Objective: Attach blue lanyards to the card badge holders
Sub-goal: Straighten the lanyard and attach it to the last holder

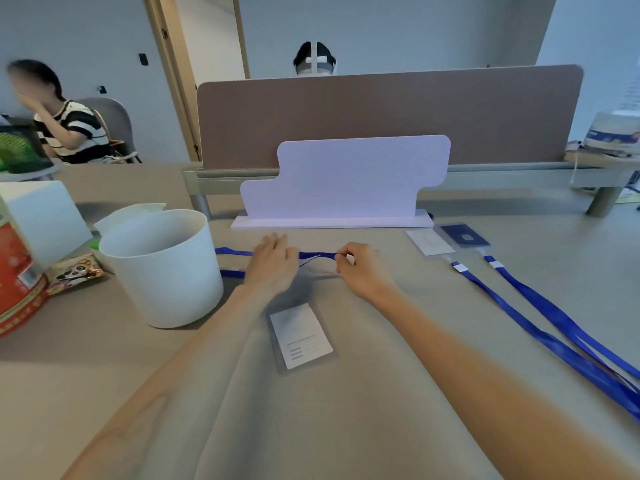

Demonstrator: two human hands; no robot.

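Note:
A blue lanyard (pixel 317 255) runs across the desk from behind the white bucket to my hands. My left hand (pixel 272 263) lies on its strap, fingers spread and pressing it down. My right hand (pixel 360 268) pinches the lanyard's end between thumb and fingers. A clear card badge holder (pixel 300 336) with a white card lies flat between my forearms, apart from the lanyard. At the right, two badge holders, one with a white card (pixel 429 241) and one with a dark blue card (pixel 464 234), lie with blue lanyards (pixel 540 327) clipped on.
A white bucket (pixel 162 268) stands left of my left hand. Further left are a red tin (pixel 17 271), a snack packet (pixel 74 271) and a white box (pixel 41 216). A white board stand (pixel 343 181) and a brown divider (pixel 388 116) close the back. A person sits far left.

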